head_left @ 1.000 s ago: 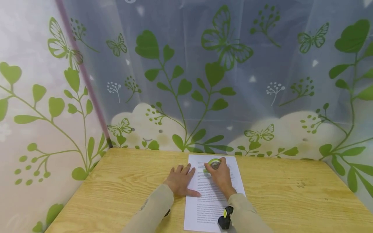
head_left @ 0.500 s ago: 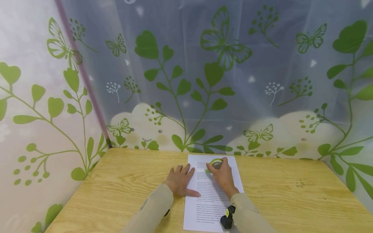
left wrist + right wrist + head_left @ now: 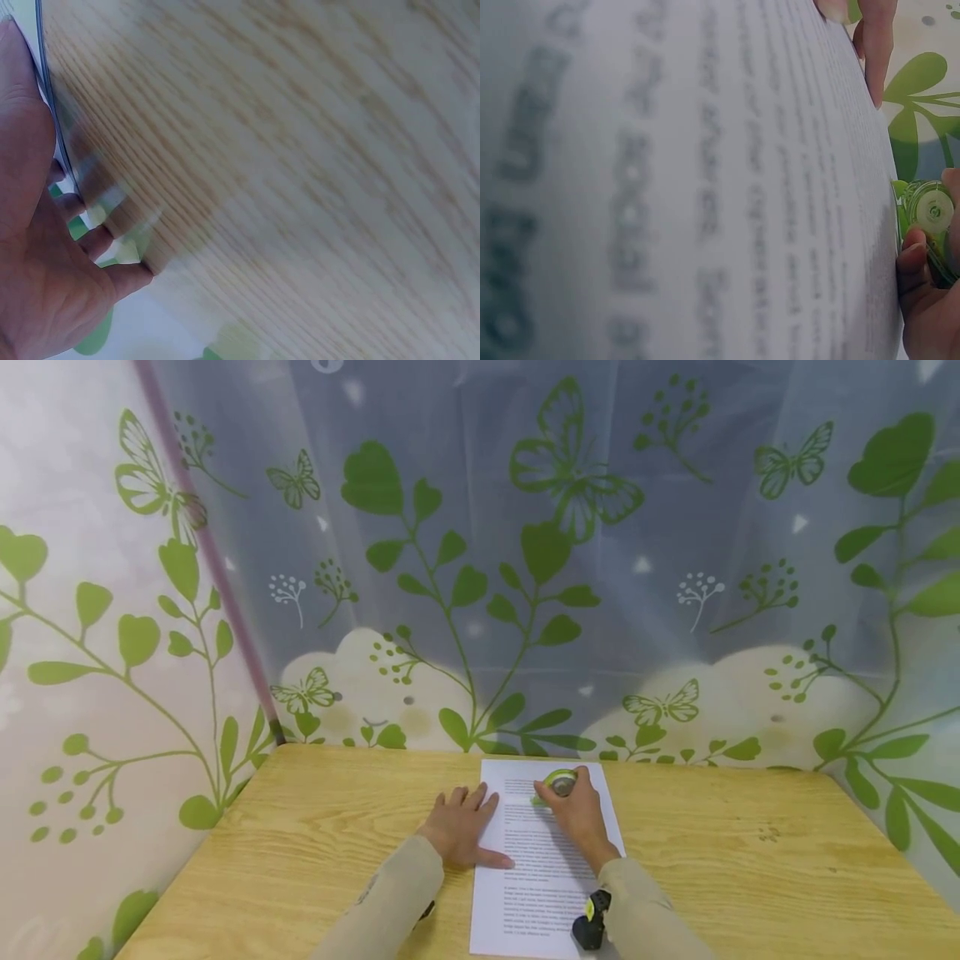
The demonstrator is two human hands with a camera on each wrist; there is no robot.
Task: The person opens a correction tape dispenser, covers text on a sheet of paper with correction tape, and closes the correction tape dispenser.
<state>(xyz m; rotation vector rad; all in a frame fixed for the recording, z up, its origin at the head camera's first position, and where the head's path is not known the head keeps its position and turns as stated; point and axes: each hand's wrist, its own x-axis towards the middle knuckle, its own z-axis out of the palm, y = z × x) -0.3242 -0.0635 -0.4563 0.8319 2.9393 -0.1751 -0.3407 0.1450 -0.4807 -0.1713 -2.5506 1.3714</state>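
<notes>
A sheet of printed paper (image 3: 528, 897) lies on the wooden table with lines of black text. My left hand (image 3: 459, 828) rests flat across its left edge, fingers spread and thumb on the sheet. Between the thumb and fingers of my right hand (image 3: 585, 822) is a round, green, see-through correction tape (image 3: 559, 782), gripped with its tip down at the upper text lines. In the right wrist view the white spool shows inside the correction tape (image 3: 932, 210), close to the paper. The left wrist view shows the left hand (image 3: 56, 247) with its fingers over the table.
Bare wood tabletop (image 3: 712, 860) extends on both sides of the sheet. A printed curtain (image 3: 480, 568) with green leaves and butterflies hangs right behind the far edge. A black wrist camera (image 3: 590, 922) sits by the right sleeve, over the lower sheet.
My right hand has slid a little to the right along the text with the correction tape. The left hand stays in place on the paper. The head view has shifted slightly.
</notes>
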